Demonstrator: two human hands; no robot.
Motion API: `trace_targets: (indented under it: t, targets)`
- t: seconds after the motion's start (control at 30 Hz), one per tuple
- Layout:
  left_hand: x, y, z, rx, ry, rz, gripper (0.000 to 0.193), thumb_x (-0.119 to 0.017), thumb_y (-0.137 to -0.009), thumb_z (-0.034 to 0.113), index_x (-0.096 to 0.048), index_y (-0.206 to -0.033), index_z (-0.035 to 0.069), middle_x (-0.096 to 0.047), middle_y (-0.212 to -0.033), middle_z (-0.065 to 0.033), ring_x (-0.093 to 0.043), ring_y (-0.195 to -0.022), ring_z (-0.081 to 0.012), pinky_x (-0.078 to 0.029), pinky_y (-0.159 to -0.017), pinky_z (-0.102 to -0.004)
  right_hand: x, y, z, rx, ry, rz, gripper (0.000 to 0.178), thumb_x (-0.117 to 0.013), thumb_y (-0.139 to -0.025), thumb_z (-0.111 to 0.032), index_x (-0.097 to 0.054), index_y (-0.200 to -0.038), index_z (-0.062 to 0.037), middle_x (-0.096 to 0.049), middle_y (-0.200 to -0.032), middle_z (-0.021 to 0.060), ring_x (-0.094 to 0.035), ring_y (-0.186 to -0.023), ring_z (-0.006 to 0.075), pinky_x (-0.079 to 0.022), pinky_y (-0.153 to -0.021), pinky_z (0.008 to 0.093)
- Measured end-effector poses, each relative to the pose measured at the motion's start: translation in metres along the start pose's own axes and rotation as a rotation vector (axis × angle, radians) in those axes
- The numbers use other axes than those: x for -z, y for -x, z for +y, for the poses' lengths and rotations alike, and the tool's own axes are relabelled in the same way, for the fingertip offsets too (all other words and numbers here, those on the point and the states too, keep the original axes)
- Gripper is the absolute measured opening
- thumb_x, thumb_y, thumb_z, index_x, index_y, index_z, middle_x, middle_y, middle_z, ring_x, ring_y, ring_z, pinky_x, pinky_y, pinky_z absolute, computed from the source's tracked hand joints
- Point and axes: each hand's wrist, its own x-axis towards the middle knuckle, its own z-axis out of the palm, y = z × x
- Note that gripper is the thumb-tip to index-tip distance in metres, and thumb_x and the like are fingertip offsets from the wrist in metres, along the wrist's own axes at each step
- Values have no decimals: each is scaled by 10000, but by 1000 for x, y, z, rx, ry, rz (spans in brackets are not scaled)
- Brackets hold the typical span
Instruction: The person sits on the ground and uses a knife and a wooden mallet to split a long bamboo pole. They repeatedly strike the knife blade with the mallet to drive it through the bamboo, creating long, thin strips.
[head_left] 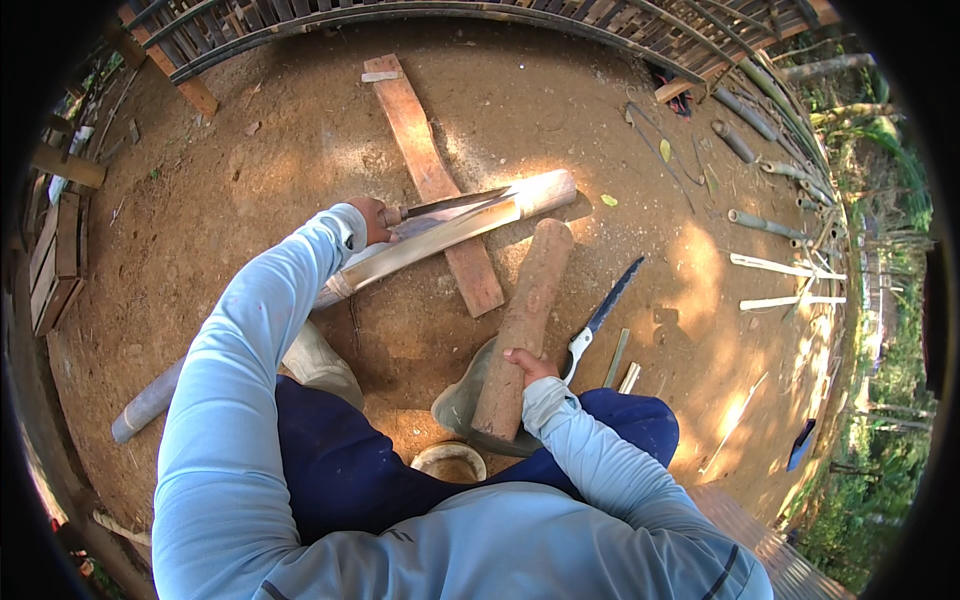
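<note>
My left hand (371, 219) is closed around the handle of a machete (450, 203). Its blade lies along the split in a bamboo pole (420, 250), which slants from the lower left up to the right. A reddish plank (420, 150) runs beneath the pole and props it off the dirt. Wrapped round the middle of a thick wooden log (528, 310) is my right hand (533, 366). The log stands tilted between my knees, its far end just short of the pole. Beside it, a saw with a white handle (603, 312) rests to the right.
Close to my body sits a round bowl (450, 463). Thin strips (617, 358) lie near my right knee. Several cut bamboo pieces (765, 223) are scattered at the right edge. A slatted bamboo structure (420, 15) spans the far side, and a wooden crate (62, 250) stands at the left.
</note>
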Motion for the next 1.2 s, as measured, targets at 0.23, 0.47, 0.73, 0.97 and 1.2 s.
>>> trace_targets:
  t: [0.23, 0.47, 0.73, 0.97, 1.2]
  targets:
    - [0, -1, 0, -7, -5, 0, 606, -702, -670, 504, -634, -1039, 29, -645, -1010, -225, -606, -975, -386, -465, -880, -424, 4, -5, 6, -20, 3, -4, 479, -753, -637, -153, -583, -1027, 67, -651, -876, 119, -637, -750, 243, -514, -689, 343]
    - [-6, -5, -7, -4, 17, 12, 598, -706, -666, 495, -637, -1038, 32, -643, -1015, -227, -604, -977, -389, -464, -886, -426, -1, 0, 0, -58, -27, -1, 506, -756, -627, -137, -562, -1045, 73, -646, -881, 125, -635, -757, 249, -515, -690, 355]
    - [-1, 0, 0, 1, 8, 0, 591, -705, -669, 492, -638, -1037, 34, -643, -1022, -223, -604, -979, -387, -464, -886, -425, -2, 4, -3, -33, 15, -1, 495, -755, -635, -144, -562, -1040, 67, -645, -878, 122, -634, -759, 243, -511, -692, 352]
    - [1, 0, 1, 15, 3, -20, 587, -701, -678, 498, -636, -1032, 34, -647, -1014, -216, -604, -979, -385, -465, -879, -426, 2, 0, 2, -39, 11, -4, 484, -754, -641, -147, -567, -1034, 64, -649, -888, 121, -634, -762, 241, -512, -698, 353]
    - [-5, -2, -4, -6, -26, -6, 569, -695, -697, 482, -629, -1032, 26, -648, -997, -221, -605, -972, -387, -464, -870, -434, -2, 1, -3, 93, 76, 35, 499, -767, -628, -150, -569, -1032, 66, -656, -911, 133, -641, -788, 244, -512, -710, 351]
